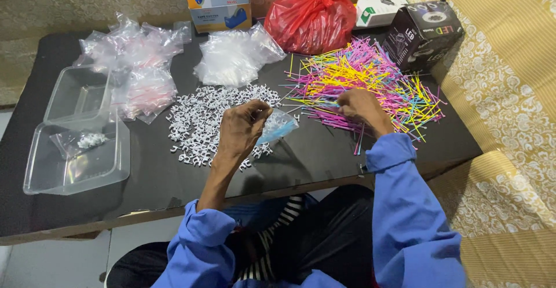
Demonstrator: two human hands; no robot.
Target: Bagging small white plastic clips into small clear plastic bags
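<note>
My left hand (pixel 243 127) grips a small clear plastic bag (pixel 279 127) with something blue inside, held just above a heap of small white plastic clips (pixel 200 123) on the black table (pixel 324 155). Over to the right, my right hand (pixel 359 105) reaches into a spread pile of thin coloured cable ties (pixel 379 74) in pink, yellow, green and blue, its fingers pinched down among them. Whether it holds any ties I cannot tell.
A clear hinged plastic box (pixel 75 160) with one small filled bag stands at the left. Piles of clear bags (pixel 139 62) lie behind the clips. At the back stand a red plastic bag (pixel 310 21), a tape-cutter carton (pixel 219 1) and a black box (pixel 420 33).
</note>
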